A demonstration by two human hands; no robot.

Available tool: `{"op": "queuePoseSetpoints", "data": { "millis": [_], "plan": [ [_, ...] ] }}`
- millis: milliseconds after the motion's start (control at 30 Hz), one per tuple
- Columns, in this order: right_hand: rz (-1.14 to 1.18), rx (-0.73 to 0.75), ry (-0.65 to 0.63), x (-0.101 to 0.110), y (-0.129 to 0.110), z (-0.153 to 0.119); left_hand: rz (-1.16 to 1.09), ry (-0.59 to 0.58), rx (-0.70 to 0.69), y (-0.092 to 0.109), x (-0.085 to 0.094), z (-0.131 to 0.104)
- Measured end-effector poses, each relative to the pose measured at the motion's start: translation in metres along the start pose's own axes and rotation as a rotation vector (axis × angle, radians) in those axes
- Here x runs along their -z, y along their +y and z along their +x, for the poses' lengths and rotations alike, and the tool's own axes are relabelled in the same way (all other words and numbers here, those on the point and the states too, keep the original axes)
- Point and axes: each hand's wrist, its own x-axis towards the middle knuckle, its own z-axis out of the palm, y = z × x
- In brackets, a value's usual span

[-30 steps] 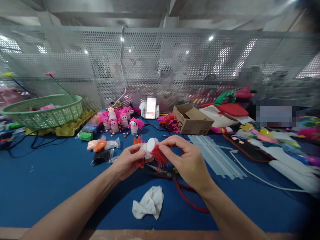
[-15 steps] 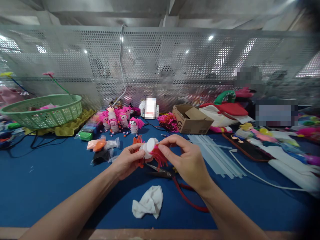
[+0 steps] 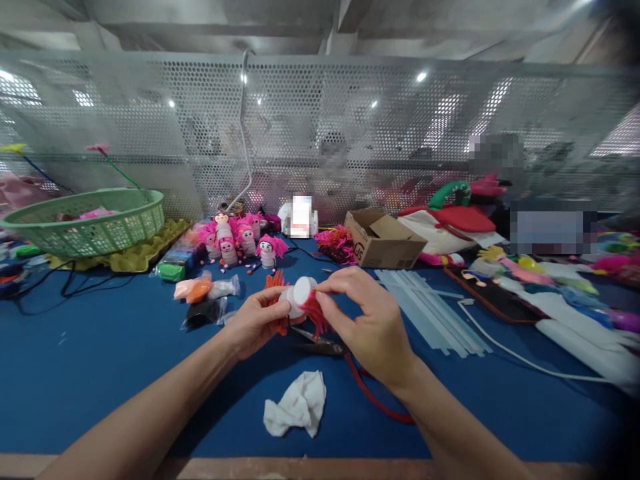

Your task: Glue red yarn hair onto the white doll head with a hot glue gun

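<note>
My left hand (image 3: 257, 320) holds a small white bottle-shaped figure (image 3: 303, 291) on its side, with the round white end facing me. Orange yarn strands (image 3: 275, 283) stick out by the fingers of that hand. Pink and red yarn (image 3: 315, 316) hangs from the figure's right side. The thumb and index finger of my right hand (image 3: 373, 327) pinch the yarn at the edge of the white end. Beneath the hands lie scissors (image 3: 327, 347) with red handles, partly covered by my right hand. A crumpled white tissue (image 3: 299, 404) rests nearer to me.
Finished pink-haired dolls (image 3: 227, 248) stand behind bags of clay (image 3: 200, 288). At the left is a green basket (image 3: 90, 233). Farther back are a pink yarn pile (image 3: 336, 244) and a cardboard box (image 3: 385, 250). Glue sticks (image 3: 430, 313) and a white cable (image 3: 520, 360) lie right.
My right hand has shifted slightly to the left, its fingertips closer in against the white end and the yarn. My left hand holds the figure in nearly the same place.
</note>
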Motion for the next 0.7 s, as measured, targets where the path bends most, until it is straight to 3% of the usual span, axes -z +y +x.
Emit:
{"op": "queuePoseSetpoints", "data": {
  "millis": [233,700],
  "plan": [
    [-0.163,0.121,0.068,-0.0008,0.0008,-0.0038,-0.04,-0.024,-0.031,0.001,-0.0045,-0.0004],
    [-0.157,0.13,0.066,-0.0005,-0.0002,-0.0036,-0.014,0.009,0.006,0.0028,-0.0043,-0.0021]
  ]
}}
